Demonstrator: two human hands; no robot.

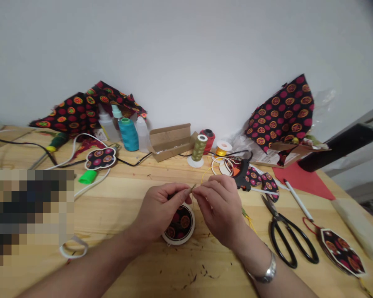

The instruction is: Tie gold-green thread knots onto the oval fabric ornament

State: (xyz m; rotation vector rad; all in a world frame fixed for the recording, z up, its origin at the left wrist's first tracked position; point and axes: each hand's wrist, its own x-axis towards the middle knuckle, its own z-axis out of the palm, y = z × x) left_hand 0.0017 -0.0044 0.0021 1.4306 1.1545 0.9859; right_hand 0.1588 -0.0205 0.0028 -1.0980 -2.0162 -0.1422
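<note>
My left hand (161,212) and my right hand (219,205) meet near the middle of the table. Both pinch a thin olive thread (193,187) between thumb and fingertips. Directly below my left fingers lies a round ornament (183,223) with dark patterned fabric and a white rim, partly covered by that hand. Whether the thread is fixed to the ornament is hidden. A silver bracelet (269,271) circles my right wrist.
Black-handled scissors (278,219), a white pen (298,200) and an octagonal fabric piece (342,252) lie right. A black glue gun (243,176) is beyond my right hand. Thread spools (199,148), an open cardboard box (170,140) and bottles (142,134) stand behind. A flower-shaped piece (101,158) lies left.
</note>
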